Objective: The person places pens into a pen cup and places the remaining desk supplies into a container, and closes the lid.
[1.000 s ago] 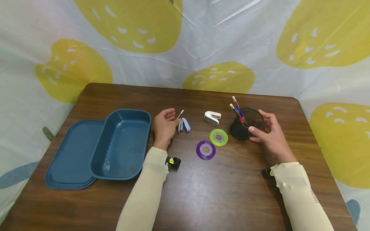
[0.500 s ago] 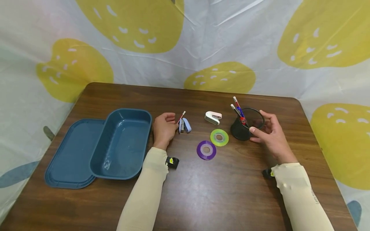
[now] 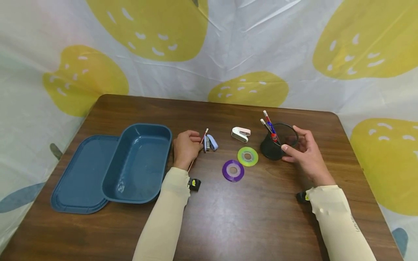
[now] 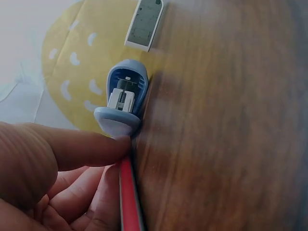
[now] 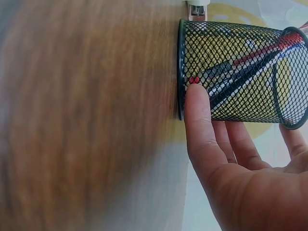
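You have a slim red pencil (image 3: 204,136) pinched in your left hand (image 3: 187,148); it slants, its white-tipped end pointing toward the table's far edge, left of that edge's middle. Your right hand (image 3: 303,154) holds a round black mesh cup (image 3: 270,149) standing upright on the table, nearer the far right corner than the far left one. Inside it, you can see two white-ended pencils (image 3: 266,116), a blue piece (image 3: 270,126) and a red one (image 3: 274,137), leaning against the rim's left side.
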`<state>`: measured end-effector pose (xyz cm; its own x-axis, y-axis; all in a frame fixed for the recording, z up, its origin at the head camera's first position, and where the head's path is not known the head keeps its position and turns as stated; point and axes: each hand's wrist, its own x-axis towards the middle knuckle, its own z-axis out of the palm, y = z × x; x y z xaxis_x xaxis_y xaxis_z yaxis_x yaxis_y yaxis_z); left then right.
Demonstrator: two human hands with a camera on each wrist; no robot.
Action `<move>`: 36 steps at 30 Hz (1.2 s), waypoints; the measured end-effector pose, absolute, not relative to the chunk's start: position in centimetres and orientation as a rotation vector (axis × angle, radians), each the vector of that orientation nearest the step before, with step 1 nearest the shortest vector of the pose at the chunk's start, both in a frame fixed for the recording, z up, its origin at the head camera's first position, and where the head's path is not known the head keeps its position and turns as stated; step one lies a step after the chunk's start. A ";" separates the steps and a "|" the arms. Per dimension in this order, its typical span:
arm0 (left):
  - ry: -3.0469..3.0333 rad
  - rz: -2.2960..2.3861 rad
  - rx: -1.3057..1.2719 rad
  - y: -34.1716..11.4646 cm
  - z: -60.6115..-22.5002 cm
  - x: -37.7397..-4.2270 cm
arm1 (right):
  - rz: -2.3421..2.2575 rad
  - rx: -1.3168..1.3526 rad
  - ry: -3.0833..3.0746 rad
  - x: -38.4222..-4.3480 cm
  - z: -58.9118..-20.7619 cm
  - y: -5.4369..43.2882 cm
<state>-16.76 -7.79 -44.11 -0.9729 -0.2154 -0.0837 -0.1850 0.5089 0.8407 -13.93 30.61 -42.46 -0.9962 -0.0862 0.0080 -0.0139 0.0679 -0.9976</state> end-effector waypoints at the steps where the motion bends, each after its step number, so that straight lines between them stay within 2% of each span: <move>1: -2.703 -1.500 0.362 -7.8 -44.1 -16.8 | -2.105 -0.107 2.258 -13.9 -42.5 30.6; 36: -2.632 -1.592 0.417 -7.6 -43.7 -16.9 | -2.102 -0.100 2.256 -14.1 -42.5 30.7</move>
